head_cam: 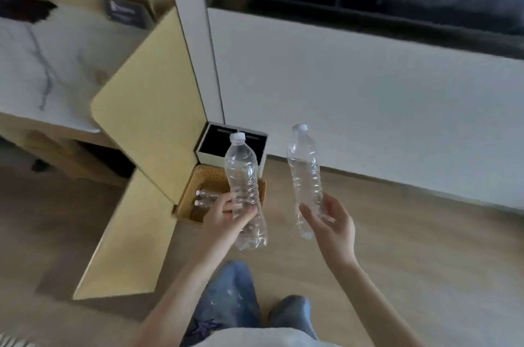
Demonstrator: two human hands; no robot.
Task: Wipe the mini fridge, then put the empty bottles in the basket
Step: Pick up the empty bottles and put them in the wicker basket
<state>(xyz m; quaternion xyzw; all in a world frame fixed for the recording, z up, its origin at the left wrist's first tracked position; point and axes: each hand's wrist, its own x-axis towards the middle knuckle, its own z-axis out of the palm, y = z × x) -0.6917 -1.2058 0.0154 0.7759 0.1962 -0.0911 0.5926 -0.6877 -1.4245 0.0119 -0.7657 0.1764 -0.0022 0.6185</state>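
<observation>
Above the basket (198, 190), each hand (226, 213) (331, 222) grips one upright empty bottle (243, 176) (304, 171).

A white marble-patterned desk (56, 63) stands left; a pale yellow open cabinet door (147, 108) (round-cornered) overhangs the light wooden floor (425, 247).

Wood-look floor (425, 256). Woven basket (198, 176) sits on it by the yellow cabinet door's (147, 108) bottom edge, touching a white two-compartment bin (262, 155) behind it at the wall base. Two bottles (205, 199) lie inside the basket.
</observation>
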